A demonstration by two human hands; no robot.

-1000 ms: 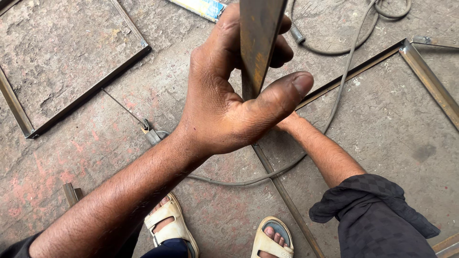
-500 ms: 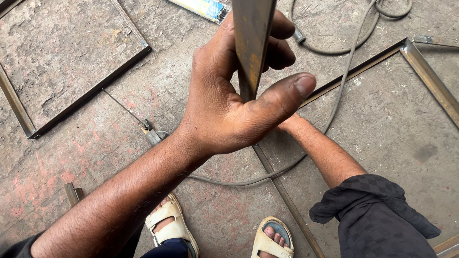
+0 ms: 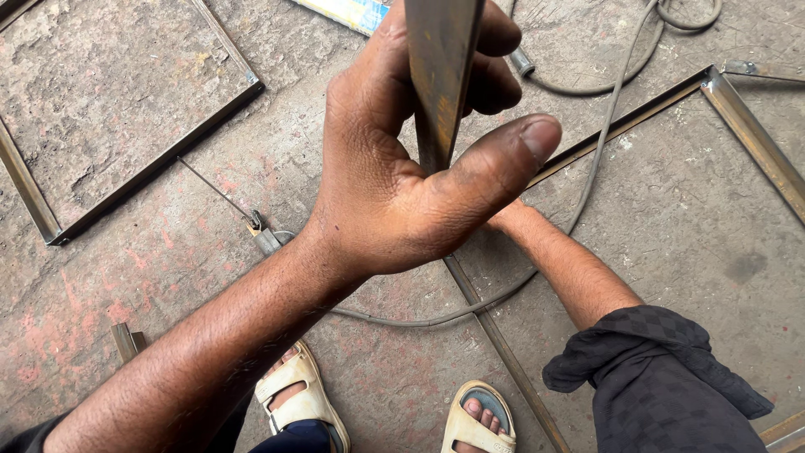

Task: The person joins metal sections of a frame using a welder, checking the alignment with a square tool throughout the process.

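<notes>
rough, stained concrete floor [image 3: 126, 101] fills the view, pink in patches and pitted. close to the camera a rusty flat steel bar [image 3: 440, 75] stands nearly upright, its top cut off by the upper edge and its lower end hidden behind the left hand [image 3: 402, 176]. that hand is closed on the bar: the fingers [image 3: 495, 50] wrap round the far side and the thumb [image 3: 503, 155] presses along the near edge. behind and below it the right forearm [image 3: 570, 268] reaches toward the floor, sleeve [image 3: 662, 369] rolled back; the right hand itself is hidden behind the left hand, so whether it is open or gripping something cannot be told.

on the floor lie thin angle-iron frames. one frame [image 3: 151, 164] sits at upper left, partly cut off. another frame [image 3: 746, 117] runs from the upper right corner, one rail passing behind the left hand, and a further rail [image 3: 503, 344] comes down between the feet toward the bottom edge. a grey cable [image 3: 587, 168] loops across that frame and curls at the top right. a welding electrode holder [image 3: 260, 235] with a thin rod lies just beside the left wrist, partly covered by it. a short metal offcut [image 3: 126, 340] lies at lower left. two feet in pale sandals [image 3: 293, 403] show at the bottom, cut by the edge. a light-coloured packet [image 3: 352, 13] at the top is mostly out of view.
</notes>
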